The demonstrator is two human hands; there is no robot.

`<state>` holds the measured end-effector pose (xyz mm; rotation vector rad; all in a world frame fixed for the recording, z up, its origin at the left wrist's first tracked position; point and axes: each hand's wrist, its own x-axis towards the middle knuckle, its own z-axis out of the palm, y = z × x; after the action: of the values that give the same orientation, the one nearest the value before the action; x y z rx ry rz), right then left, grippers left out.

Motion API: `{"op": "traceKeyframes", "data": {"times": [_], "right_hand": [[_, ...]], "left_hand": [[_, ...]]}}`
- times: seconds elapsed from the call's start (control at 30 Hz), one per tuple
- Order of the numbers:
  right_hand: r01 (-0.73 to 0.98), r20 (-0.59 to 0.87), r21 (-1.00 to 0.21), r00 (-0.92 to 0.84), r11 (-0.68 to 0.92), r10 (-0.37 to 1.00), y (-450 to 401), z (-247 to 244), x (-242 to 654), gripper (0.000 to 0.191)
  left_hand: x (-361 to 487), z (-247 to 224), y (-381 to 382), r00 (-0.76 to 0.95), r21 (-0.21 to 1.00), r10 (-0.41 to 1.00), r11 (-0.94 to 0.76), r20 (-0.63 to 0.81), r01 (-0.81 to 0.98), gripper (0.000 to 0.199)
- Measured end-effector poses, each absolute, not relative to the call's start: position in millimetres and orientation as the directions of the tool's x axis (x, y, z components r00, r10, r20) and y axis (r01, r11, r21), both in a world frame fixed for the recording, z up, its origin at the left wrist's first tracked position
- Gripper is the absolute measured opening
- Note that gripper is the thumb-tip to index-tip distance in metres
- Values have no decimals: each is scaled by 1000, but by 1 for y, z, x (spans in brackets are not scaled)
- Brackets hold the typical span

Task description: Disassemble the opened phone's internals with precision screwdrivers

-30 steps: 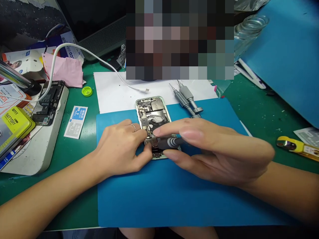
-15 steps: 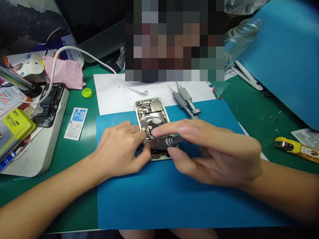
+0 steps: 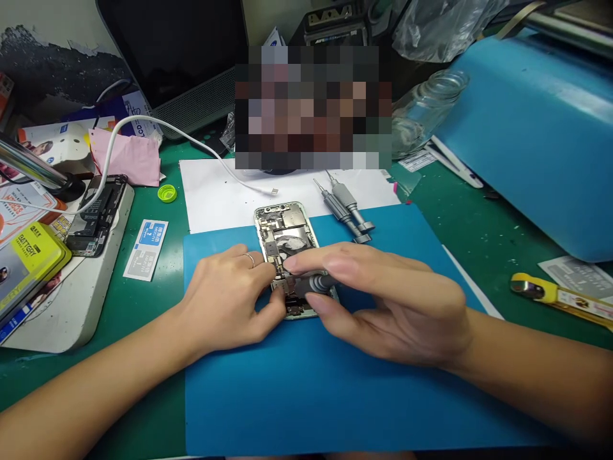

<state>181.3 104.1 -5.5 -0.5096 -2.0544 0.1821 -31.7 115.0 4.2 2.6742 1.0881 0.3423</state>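
Observation:
An opened smartphone point(image 3: 291, 225) with bare inner parts lies on the blue mat point(image 3: 268, 396), its lower part partly covered by fingers. My left hand point(image 3: 230, 291), a ring on one finger, grips the phone's left edge with thumb and fingers closed. Over the phone's lower right, my right hand point(image 3: 393, 303) holds a grey screwdriver point(image 3: 322, 282) between thumb and fingers. The screwdriver's ringed end shows, while most of its length is hidden by the hand. Whether its tip touches the phone cannot be made out.
Two grey screwdrivers point(image 3: 342, 204) rest beyond the phone, across white paper point(image 3: 211, 191) and the mat. A white cable point(image 3: 191, 121) arches in from the left. Another opened phone point(image 3: 98, 217) lies on a white box. A yellow cutter point(image 3: 555, 294) is at right, a glass jar point(image 3: 431, 102) behind.
The camera view has shifted, so the phone and mat sit slightly lower and further left. My left hand keeps its grip; the right hand still holds the screwdriver over the phone.

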Motion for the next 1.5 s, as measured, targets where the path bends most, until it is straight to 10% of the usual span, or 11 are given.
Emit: {"op": "traceKeyframes", "data": {"times": [1.5], "right_hand": [[221,758,-576,-217,787,615,96,-14,176,76]], "left_hand": [[-31,4,116,706,313,695,-706,134,636,30]]}}
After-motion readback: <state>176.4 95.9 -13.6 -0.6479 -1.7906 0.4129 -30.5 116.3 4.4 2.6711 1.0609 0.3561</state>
